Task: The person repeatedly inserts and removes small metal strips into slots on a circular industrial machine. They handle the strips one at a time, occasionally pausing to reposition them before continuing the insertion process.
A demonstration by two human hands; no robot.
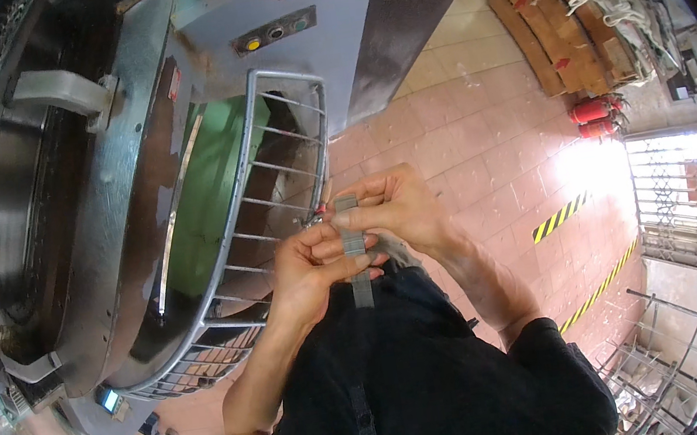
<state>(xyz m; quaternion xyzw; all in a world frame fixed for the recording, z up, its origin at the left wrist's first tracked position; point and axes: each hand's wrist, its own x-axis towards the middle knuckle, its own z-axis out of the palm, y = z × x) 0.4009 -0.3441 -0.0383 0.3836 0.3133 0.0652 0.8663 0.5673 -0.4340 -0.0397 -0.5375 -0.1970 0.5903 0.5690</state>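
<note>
A narrow grey strip, ribbed crosswise, runs upright in front of my dark clothing. It could be a row of thin pieces set side by side; its exact kind is too small to tell. My left hand is closed on its middle, thumb across the front and fingers behind. Higher up, my right hand pinches the strip near its top end, the thumb lying over it. The strip's lower end hangs free below my left thumb. Parts of the fingers behind the strip are hidden.
A large metal machine with a pale handle fills the left, fronted by a curved tubular guard rail. Ahead is a button panel. Cardboard and red fire extinguishers are at far right; striped tape marks the tiled floor.
</note>
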